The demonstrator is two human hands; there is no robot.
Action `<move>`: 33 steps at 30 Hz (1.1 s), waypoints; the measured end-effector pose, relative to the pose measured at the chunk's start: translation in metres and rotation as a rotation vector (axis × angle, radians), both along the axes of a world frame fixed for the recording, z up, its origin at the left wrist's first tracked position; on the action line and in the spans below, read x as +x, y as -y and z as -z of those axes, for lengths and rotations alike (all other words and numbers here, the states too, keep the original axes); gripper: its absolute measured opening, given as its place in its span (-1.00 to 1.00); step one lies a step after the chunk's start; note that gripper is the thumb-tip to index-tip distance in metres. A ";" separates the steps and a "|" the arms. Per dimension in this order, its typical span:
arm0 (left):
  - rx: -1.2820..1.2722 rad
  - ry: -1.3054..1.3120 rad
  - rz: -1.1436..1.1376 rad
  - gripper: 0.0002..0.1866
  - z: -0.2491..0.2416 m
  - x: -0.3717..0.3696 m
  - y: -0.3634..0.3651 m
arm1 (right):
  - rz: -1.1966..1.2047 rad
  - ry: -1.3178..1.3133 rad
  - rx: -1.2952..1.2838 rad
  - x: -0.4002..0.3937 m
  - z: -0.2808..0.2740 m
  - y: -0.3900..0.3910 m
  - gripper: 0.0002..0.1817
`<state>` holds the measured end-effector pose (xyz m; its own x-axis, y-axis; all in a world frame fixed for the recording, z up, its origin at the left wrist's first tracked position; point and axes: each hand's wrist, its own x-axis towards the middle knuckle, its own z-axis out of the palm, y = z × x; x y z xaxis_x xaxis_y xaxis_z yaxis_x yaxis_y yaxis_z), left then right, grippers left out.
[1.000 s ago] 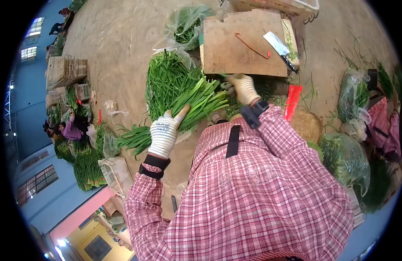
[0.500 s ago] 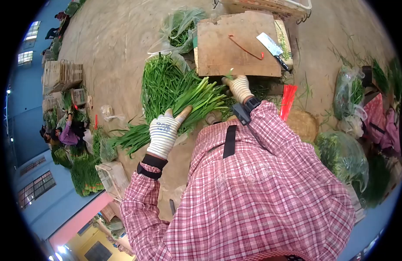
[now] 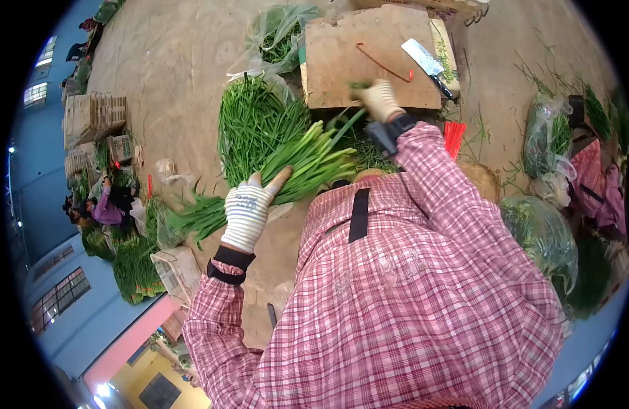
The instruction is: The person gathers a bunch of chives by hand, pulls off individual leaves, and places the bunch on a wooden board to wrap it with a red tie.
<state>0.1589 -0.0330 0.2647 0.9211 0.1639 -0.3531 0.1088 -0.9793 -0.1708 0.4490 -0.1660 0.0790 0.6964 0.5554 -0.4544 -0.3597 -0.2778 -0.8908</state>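
My left hand [image 3: 250, 208], in a striped glove, is wrapped round a bunch of long green leafy stalks [image 3: 304, 163], whose pale ends point right. My right hand [image 3: 377, 99], gloved and blurred, is pinched on a green stalk [image 3: 348, 127] at the near edge of a brown board [image 3: 335, 58]. A larger heap of green stalks [image 3: 250, 123] lies just beyond my left hand. On the board rest a thin red-brown tie [image 3: 382, 61] and a cleaver [image 3: 422, 57] with a black handle.
Behind the heap stands a clear bag of greens [image 3: 280, 41]. Red strips [image 3: 453, 138] hang right of my right forearm. More bagged greens [image 3: 539, 238] stand at the right. A person in purple [image 3: 106, 208] is among crates and greens at the far left.
My right hand has moved up over the board's near edge, and a stalk now stretches between it and the bunch. My left hand keeps hold of the bunch and has shifted slightly left.
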 end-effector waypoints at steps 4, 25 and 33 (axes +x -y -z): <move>0.000 -0.025 -0.104 -0.26 0.001 -0.002 -0.001 | -0.416 0.003 0.044 -0.020 -0.039 0.025 -0.64; -0.154 -0.084 -0.314 -0.03 0.012 0.005 -0.004 | -0.539 0.141 0.079 -0.058 -0.025 0.050 -0.57; -0.230 -0.243 -0.353 -0.04 0.013 0.002 -0.003 | -0.771 0.350 -0.182 -0.076 -0.020 0.035 -0.58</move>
